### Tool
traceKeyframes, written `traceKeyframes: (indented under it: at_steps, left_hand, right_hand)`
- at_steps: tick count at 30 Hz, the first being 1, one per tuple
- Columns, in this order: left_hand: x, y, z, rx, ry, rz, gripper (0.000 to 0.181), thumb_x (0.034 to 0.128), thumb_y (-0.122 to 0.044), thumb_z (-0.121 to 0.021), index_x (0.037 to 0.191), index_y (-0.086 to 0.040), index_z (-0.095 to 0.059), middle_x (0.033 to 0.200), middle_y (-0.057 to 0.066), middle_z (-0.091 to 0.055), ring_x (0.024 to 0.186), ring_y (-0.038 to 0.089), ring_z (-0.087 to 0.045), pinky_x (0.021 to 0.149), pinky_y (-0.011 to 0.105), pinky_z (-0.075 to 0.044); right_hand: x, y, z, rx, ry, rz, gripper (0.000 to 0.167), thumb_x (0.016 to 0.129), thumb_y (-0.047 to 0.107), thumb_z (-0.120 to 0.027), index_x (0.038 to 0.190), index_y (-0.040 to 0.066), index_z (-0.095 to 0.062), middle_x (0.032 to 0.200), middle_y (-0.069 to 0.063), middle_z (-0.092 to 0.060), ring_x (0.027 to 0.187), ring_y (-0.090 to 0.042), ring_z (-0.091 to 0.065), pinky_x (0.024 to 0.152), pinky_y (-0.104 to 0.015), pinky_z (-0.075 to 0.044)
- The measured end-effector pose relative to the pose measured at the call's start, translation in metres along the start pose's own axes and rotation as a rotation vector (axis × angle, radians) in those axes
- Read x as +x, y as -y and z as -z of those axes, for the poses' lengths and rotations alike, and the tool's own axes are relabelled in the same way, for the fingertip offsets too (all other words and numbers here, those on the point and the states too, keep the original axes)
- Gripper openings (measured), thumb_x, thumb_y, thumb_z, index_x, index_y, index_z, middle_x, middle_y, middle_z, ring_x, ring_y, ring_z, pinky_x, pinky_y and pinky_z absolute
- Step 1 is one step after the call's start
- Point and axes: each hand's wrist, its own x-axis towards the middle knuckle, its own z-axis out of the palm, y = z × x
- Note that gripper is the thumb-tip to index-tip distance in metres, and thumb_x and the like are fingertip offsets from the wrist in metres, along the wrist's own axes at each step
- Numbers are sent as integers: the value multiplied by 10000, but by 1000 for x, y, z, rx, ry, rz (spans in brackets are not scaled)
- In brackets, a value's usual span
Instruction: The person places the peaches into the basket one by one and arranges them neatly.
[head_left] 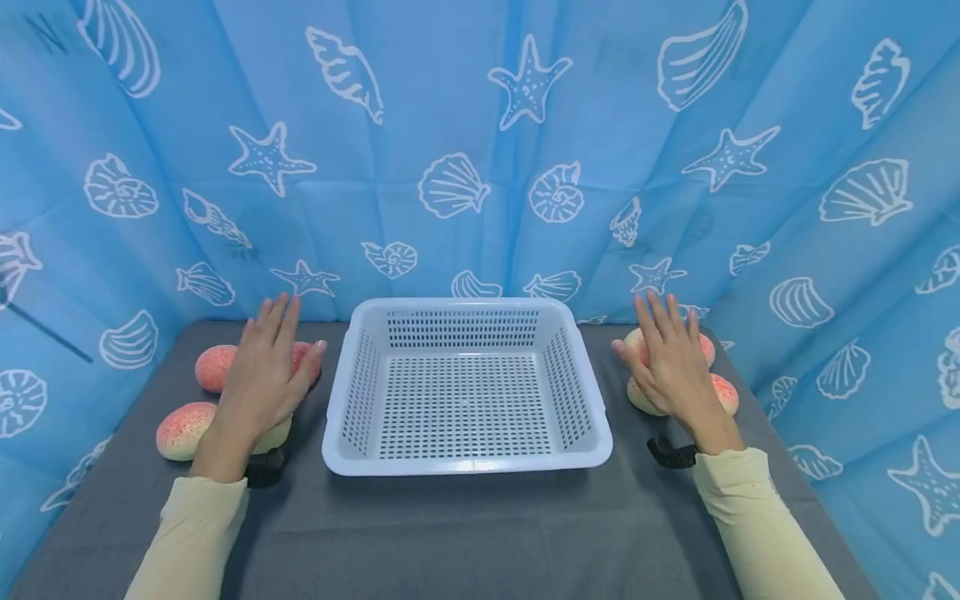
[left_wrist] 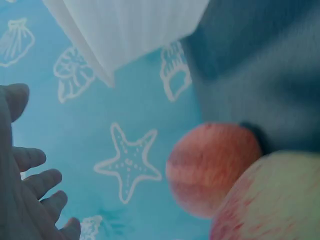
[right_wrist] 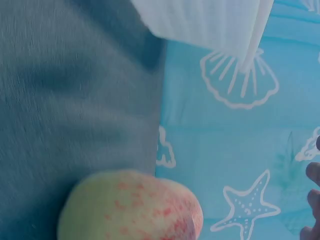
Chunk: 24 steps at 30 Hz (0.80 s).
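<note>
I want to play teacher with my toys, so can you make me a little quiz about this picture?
1. What stands between the left hand and the right hand?
2. True or false: peaches lie on both sides of that thing.
3. What is the main colour of the curtain with starfish and shells on it? A red, B blue, C yellow.

Key: 1. The basket. 2. True. 3. B.

Sky-blue fabric curtain across the top, patterned with white outlined shells and starfish. At centre, a pale bluish-white rectangular plastic basket patterned with rows of slots, against a plain dark grey tablecloth. Rounded peach-like fruits, left and right, blend speckled coral-pink into creamy yellow. Cream fabric sleeves, lower corners.
</note>
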Motion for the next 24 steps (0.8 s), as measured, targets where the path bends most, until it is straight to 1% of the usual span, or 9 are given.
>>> traceKeyframes:
  at_steps: [3,6,9,11,14,17,21,24]
  left_hand:
    - [-11,-8,-2,-117,19,23,807,1048,-463,-495,1625,-27,-138,1664,225,-139,1537,401,-53,1188,615,-70]
    - [-22,-15,-7,-231,68,45,834,1042,-476,-510,1639,-71,-92,1684,176,-92,1541,391,-39,1158,671,-96]
    - [-32,-20,-12,-332,113,62,862,1031,-438,-561,1644,-100,-58,1692,150,-59,1537,407,-43,1125,718,-122]
    - [-38,-24,-15,-381,136,76,889,1019,-433,-589,1646,-114,-46,1694,143,-46,1532,424,-57,1109,734,-143]
    - [-45,-30,-19,-435,166,92,923,1000,-425,-621,1647,-127,-35,1695,143,-34,1524,448,-65,1092,751,-156]
    - [-52,-35,-21,-475,190,94,960,977,-419,-651,1649,-156,-18,1695,140,-28,1521,459,-63,1079,767,-154]
    - [-59,-39,-24,-530,211,71,1021,943,-399,-703,1647,-217,14,1695,132,-26,1521,447,-73,1065,776,-169]
    - [-63,-40,-27,-539,227,53,1087,905,-412,-748,1640,-259,39,1697,111,-13,1520,428,-98,1063,764,-200]
  right_hand:
    - [-8,7,-1,90,-8,-13,778,1050,503,-487,1601,8,-249,1636,-252,-215,1529,-417,-84,1191,-613,-13]
    - [-16,17,-3,202,-11,-29,758,1056,446,-513,1603,4,-233,1629,-262,-227,1528,-419,-101,1197,-602,-36]
    - [-26,28,-5,324,14,-63,732,1065,377,-522,1623,46,-182,1649,-237,-183,1530,-413,-93,1187,-622,-73]
    - [-33,37,-5,405,41,-93,723,1070,333,-524,1635,87,-147,1667,-208,-134,1531,-412,-79,1168,-656,-99]
    - [-42,48,-6,485,76,-145,727,1068,298,-531,1646,151,-116,1684,-164,-83,1529,-423,-71,1133,-705,-120]
    - [-50,57,-7,525,95,-177,731,1064,284,-536,1650,188,-108,1690,-143,-62,1526,-436,-70,1117,-729,-122]
    - [-58,64,-11,574,120,-177,754,1046,277,-566,1650,227,-118,1690,-131,-73,1522,-445,-84,1097,-748,-142]
    - [-63,69,-13,602,173,-158,844,1002,290,-640,1650,250,-100,1693,-114,-60,1526,-430,-69,1076,-764,-159]
